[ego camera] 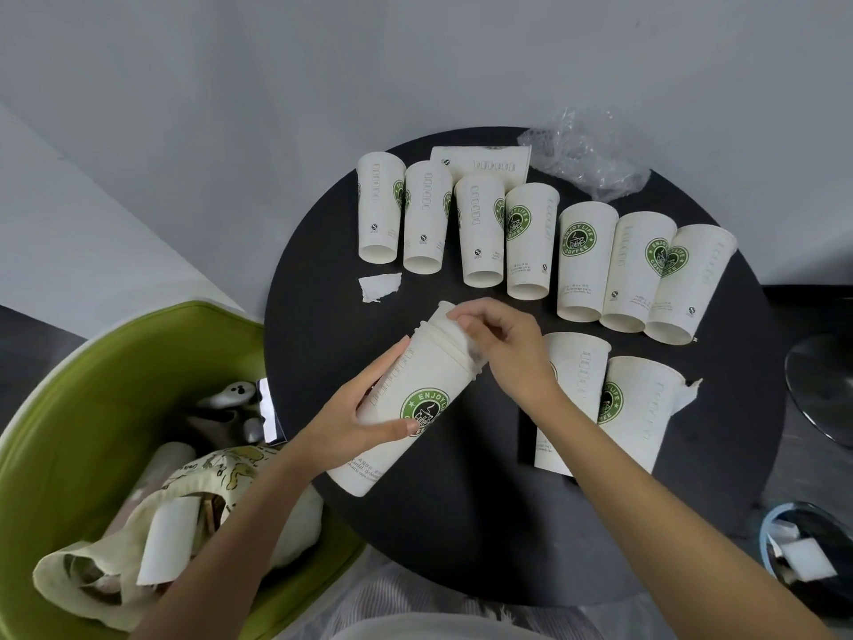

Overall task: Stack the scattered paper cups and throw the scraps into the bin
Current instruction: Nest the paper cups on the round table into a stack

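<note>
Above the round black table (461, 538), the left hand (369, 406) grips the stacked white paper cups (429, 367) while the right hand (507, 348) pinches the top rim; stacking likely needs a seating push next.

i'm looking into a café-like lounge corner — round black table (461, 524), green tub chair (69, 408), coffee-branded paper cups (586, 261) sitting out.

Soft, even light; faint shadows on the black table (461, 524). Frame edges bow outward; right hand (503, 344) at the cup (441, 362) slightly blurred.
</note>
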The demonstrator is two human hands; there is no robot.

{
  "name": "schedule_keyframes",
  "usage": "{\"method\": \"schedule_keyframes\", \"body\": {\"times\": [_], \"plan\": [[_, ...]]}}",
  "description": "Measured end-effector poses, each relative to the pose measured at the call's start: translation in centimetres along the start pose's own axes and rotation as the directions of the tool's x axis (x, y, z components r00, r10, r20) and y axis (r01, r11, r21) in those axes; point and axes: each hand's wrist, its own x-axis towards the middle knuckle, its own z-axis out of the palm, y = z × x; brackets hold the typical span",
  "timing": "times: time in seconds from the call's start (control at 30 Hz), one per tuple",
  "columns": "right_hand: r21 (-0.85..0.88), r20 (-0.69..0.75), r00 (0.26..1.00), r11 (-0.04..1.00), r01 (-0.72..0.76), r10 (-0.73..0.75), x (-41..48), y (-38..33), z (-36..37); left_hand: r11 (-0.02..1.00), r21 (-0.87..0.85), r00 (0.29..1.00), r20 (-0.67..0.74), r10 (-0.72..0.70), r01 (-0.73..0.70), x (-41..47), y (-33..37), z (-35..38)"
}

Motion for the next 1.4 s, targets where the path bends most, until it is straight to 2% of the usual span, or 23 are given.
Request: {"method": "schedule_keyframes", "body": {"times": [0.17, 0.57, 0.8, 0.9, 1.03, 1.13, 1.4], "plan": [[-0.030, 0.015, 0.999, 0.999, -0.029, 0.029, -1.0, 0.0, 1.2, 1.000, 0.003, 1.000, -0.007, -0.005, 0.005, 0.4, 0.1, 0.2], [-0.004, -0.063, 0.997, 0.999, -0.045, 0.045, -1.8, -0.2, 0.9, 0.999, -0.049, 1.000, 0.011, -0.003, 0.004, 0.9, 0.5, 1.4], [0.019, -0.059, 0.997, 0.999, -0.045, 0.046, -2.1, -0.2, 0.0, 1.000, 0.003, 0.999, 0.027, 0.021, -0.022, 1.4, 0.9, 2.3], [0.041, -0.102, 0.995, 0.999, -0.018, 0.022, -2.0, -0.1, -1.2, 1.000, 0.000, 1.000, 0.027, 0.015, -0.015, 1.6, 0.8, 2.6], [0.094, -0.168, 0.983, 0.994, -0.059, 0.074, -1.3, 0.8, -4.1, 1.000, 0.010, 0.999, 0.045, -0.004, 0.004, 1.6, 0.3, 2.9], [0.005, -0.207, 0.973, 0.995, -0.102, 0.101, -0.7, 2.1, -6.5, 1.000, 0.009, 0.998, 0.046, -0.029, 0.029, 1.7, 0.1, 3.0], [-0.287, -0.191, 0.975, 0.943, -0.169, 0.117, 0.8, 3.8, -10.7, 0.998, 0.004, 0.997, 0.043, -0.061, 0.061, 2.9, 0.1, 3.6]]}}
